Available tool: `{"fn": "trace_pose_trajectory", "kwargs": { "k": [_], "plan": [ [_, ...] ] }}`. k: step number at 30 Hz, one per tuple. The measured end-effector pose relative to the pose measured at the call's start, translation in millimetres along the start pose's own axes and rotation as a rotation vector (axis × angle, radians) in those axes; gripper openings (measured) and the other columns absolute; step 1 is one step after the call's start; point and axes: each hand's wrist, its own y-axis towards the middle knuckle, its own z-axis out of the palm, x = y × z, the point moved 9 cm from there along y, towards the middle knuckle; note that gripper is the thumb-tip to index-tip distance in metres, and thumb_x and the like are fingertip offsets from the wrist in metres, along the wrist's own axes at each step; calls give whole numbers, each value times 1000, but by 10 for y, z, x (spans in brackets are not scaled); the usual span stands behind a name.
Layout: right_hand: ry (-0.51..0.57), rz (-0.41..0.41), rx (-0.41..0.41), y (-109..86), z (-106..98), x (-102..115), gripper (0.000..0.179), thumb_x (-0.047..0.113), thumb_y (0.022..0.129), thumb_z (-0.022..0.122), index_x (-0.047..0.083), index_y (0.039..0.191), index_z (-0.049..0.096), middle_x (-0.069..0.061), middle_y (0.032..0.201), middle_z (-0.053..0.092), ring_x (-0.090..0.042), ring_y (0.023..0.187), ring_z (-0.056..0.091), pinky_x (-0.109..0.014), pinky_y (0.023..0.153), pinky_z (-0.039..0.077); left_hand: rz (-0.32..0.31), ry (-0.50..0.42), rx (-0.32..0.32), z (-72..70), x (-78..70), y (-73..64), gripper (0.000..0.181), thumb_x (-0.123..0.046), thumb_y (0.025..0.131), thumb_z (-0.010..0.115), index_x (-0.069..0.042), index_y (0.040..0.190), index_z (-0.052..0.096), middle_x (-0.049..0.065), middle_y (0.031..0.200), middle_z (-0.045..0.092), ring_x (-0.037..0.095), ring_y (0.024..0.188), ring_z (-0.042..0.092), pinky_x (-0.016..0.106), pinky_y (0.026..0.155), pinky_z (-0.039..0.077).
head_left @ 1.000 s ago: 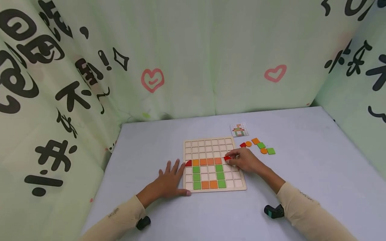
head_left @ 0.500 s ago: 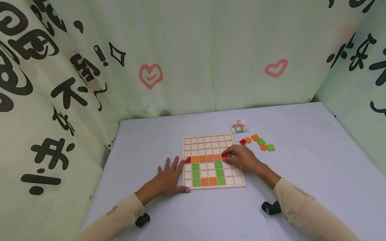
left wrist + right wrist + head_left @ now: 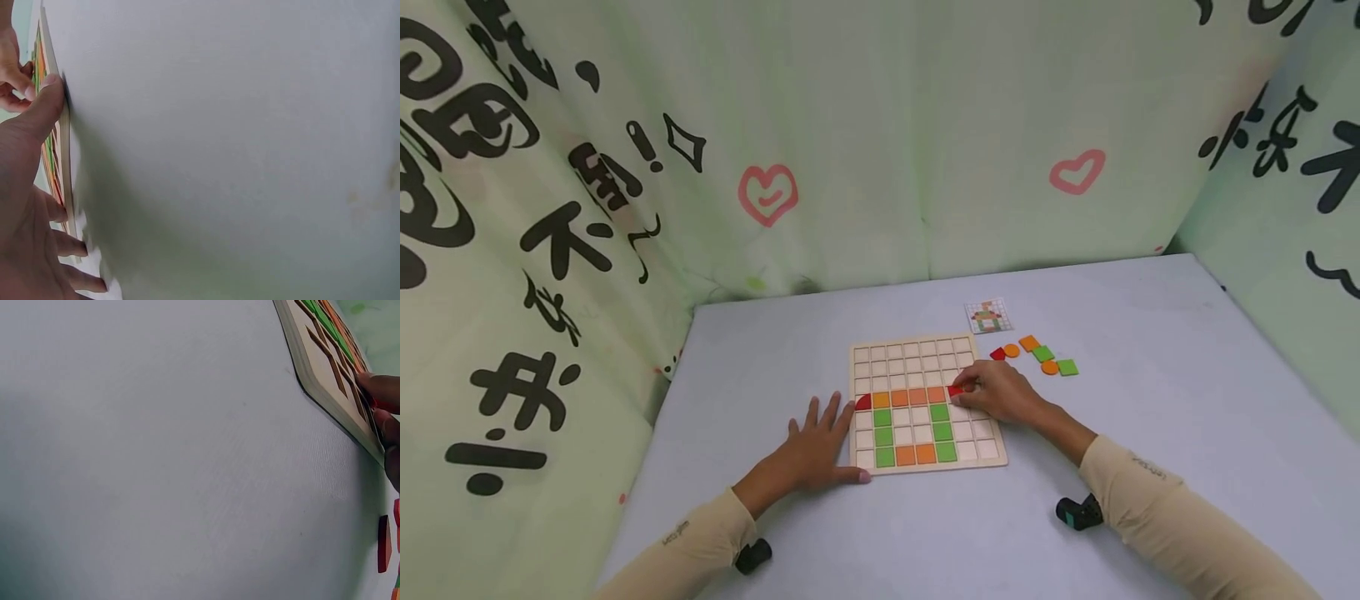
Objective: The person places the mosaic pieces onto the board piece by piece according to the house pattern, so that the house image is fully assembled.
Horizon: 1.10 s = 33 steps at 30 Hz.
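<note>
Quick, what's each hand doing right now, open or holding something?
Left hand: open, fingers spread at the edge of the pale wooden grid board.
Right hand: closed, pinching a small, flat red piece at the board.

board (image 3: 913,367): smooth matt wood | tabletop (image 3: 775,358): matt (faintly woven close up) | curtain (image 3: 850,100): cloth

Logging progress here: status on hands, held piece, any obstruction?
Left hand spread at the board's left edge. Right hand pinches red piece, right of upper orange row. Loose pieces right of board; no obstruction seen.
</note>
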Motion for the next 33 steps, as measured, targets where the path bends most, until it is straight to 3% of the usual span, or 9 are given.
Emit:
{"fn": "trace_pose_trajectory", "kwargs": {
  "k": [12,22,27,33],
  "plan": [
    [41,-28,-26,32,9,-8,20,22,84,82,11,100,77,4,75,59,-13,73,51,-25,62,40,-2,-9,-12,7,8,14,115,-76,77,66,-13,161,19,18,168,14,54,150,12,77,106,27],
    [-25,-22,-24,31,5,5,20,24,87,79,11,102,78,5,76,59,-13,74,51,-26,63,40,-4,-30,-30,-30,9,-3,114,-74,77,68,-13,161,21,19,167,16,54,150,12,78,106,26],
    [-8,-23,-23,10,-61,-9,17,22,91,75,11,104,76,5,80,63,-13,77,53,-27,65,44,-5,-43,-31,-22,-1,-2,113,-72,77,70,-13,161,22,18,167,16,54,150,12,78,106,25],
    [-8,-39,-83,-41,-272,-153,17,21,93,72,10,106,76,4,85,66,-13,77,54,-25,64,45,-5,-38,-31,2,12,7,114,-73,77,69,-13,161,21,18,168,16,54,150,12,78,106,25]
  ]
}}
